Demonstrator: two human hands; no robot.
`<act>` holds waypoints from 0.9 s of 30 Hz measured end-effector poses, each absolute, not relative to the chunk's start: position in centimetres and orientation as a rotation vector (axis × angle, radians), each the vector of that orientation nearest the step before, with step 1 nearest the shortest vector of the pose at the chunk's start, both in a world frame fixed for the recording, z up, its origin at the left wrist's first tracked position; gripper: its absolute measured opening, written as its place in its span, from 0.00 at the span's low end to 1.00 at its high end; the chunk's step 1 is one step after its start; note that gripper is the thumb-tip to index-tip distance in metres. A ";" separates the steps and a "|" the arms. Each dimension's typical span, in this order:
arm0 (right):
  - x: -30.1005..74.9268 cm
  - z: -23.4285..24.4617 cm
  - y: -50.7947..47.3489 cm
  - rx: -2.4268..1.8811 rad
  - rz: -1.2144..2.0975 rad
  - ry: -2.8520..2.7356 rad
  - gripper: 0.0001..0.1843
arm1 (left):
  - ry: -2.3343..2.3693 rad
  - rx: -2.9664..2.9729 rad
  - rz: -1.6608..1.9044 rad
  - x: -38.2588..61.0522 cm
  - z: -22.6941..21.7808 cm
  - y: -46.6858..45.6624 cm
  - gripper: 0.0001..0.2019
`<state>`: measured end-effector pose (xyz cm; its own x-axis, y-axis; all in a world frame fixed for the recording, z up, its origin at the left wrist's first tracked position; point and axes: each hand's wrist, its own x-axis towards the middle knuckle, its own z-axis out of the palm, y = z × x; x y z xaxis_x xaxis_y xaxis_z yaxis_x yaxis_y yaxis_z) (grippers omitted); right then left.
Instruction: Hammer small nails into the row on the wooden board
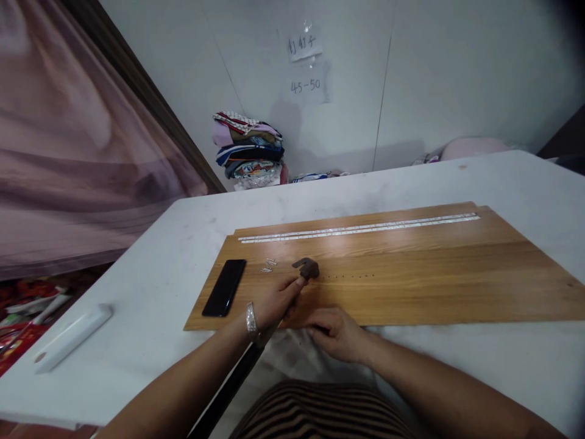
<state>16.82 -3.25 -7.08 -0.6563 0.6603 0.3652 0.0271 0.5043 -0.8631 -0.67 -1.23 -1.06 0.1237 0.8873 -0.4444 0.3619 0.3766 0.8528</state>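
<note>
2 hands show in the head view, both yours, low in the middle over the near edge of a wooden board (pixel 434 286) that lies on a white table (pixel 150 256). Your left hand (pixel 274 300) is wrapped around the handle of a hammer (pixel 306 267), gripping high up, just below the dark head. The head is down at the board with your thumb tip just beside it, and the handle runs back under your wrist toward the lower left. Your right hand (pixel 338 332) lies knuckles up at the board's near edge, just beside the left hand, with its fingers curled under. You cannot tell from here whether it pinches anything. A few loose nails (pixel 269 266) lie on the board just left of the hammer head, and a row of small dark dots (pixel 347 276) runs to the right of it. 1 black phone (pixel 223 288) lies flat at the board's left end. A pale strip (pixel 356 228) runs along the far edge. 1 white bar (pixel 70 338) sits on the table, well apart to the left. Folded cloth (pixel 249 149) is stacked against the wall.
</note>
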 end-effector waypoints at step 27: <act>16.9 -7.8 -3.3 -0.578 1.182 -2.084 0.15 | 1.441 1.161 0.613 -0.6 -0.5 -1.2 0.24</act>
